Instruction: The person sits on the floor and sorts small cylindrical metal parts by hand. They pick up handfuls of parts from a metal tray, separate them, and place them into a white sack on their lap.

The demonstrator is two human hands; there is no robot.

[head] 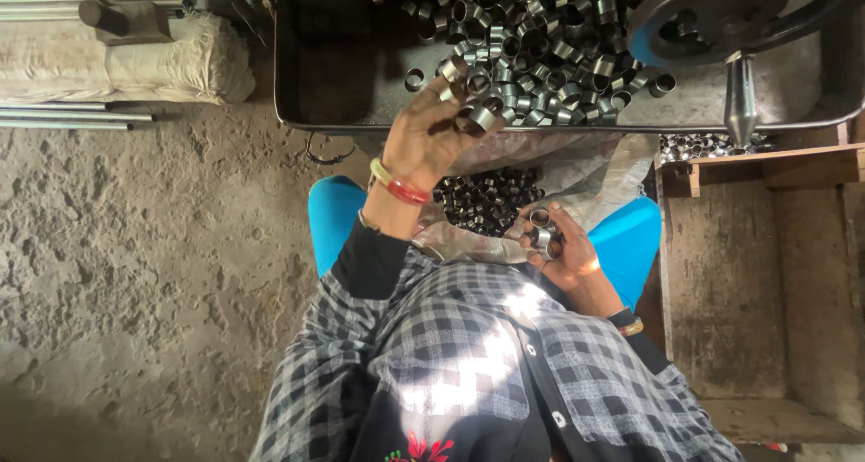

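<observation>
— Looking down, what do you see?

— I see my left hand up at the edge of the metal tray. Its fingers pinch a few small metal rings from the big pile.

— And the other hand?

— My right hand sits low, near my blue knee. Its fingers are curled around more rings. A sack of dark rings lies between my hands.

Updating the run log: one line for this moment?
left hand: picking metal rings from tray | right hand: holding rings | sack: on lap
</observation>
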